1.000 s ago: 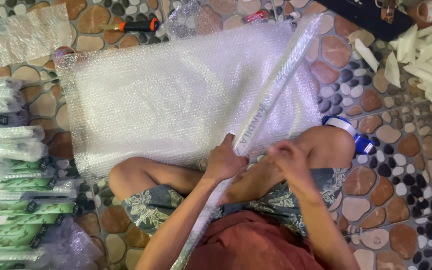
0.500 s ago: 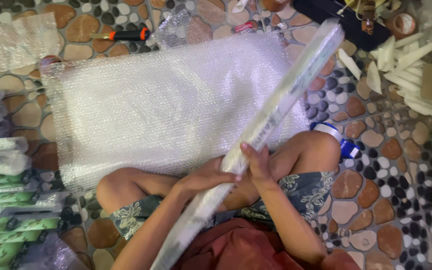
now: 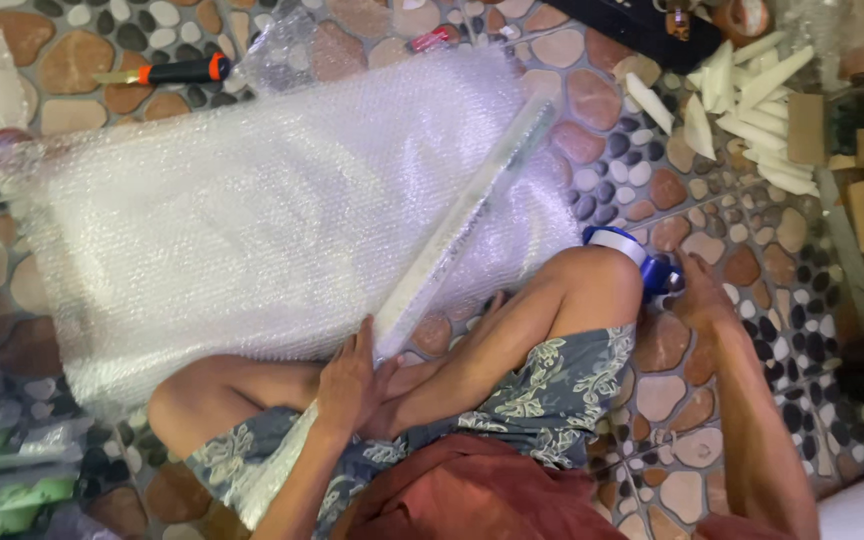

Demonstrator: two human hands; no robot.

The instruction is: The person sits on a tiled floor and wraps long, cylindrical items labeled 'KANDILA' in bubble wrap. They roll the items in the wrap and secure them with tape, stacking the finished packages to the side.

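While sitting: a person is working on the pebble floor (image 3: 652, 170).
Left hand (image 3: 352, 375): gripping the long wrapped tube (image 3: 462, 225), lying across the bubble wrap (image 3: 252, 210).
Right hand (image 3: 697, 295): fingers curling onto the blue tape roll (image 3: 637, 260), right of the tube.

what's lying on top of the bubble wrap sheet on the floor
A long wrapped tube lies slantwise on the bubble wrap, its near end under the left hand. The wrapping hides what is inside.

Wrapped tube (image 3: 457, 230) lies on the bubble wrap (image 3: 252, 210); tape dispenser (image 3: 637, 262) to its right.
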